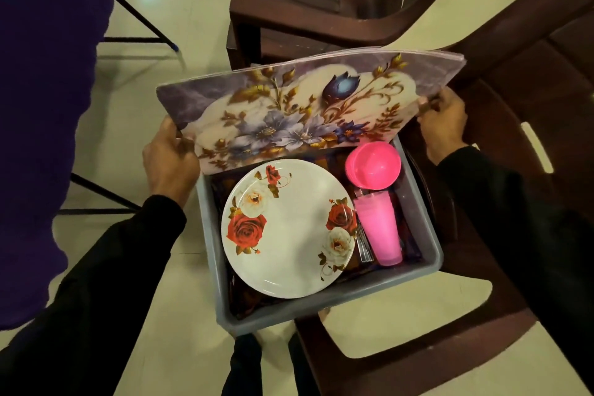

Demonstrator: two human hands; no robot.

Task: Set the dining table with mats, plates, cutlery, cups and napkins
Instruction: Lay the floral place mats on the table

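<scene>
A stack of floral purple mats (299, 106) is tilted up over the far end of a grey tub (321, 302). My left hand (168, 161) grips the stack's left edge and my right hand (445, 122) pinches its right edge. Inside the tub lie white rose-patterned plates (289, 228), stacked pink bowls (374, 164), stacked pink cups (382, 228) on their side, and metal cutlery (364, 244) between plates and cups. Dark patterned cloth (244, 299) lies under the plates.
The tub rests on a brown plastic chair (482, 267). Another brown chair (305, 3) stands beyond it. A table with a purple cloth (41, 106) and black metal legs is at the left. The floor is pale tile.
</scene>
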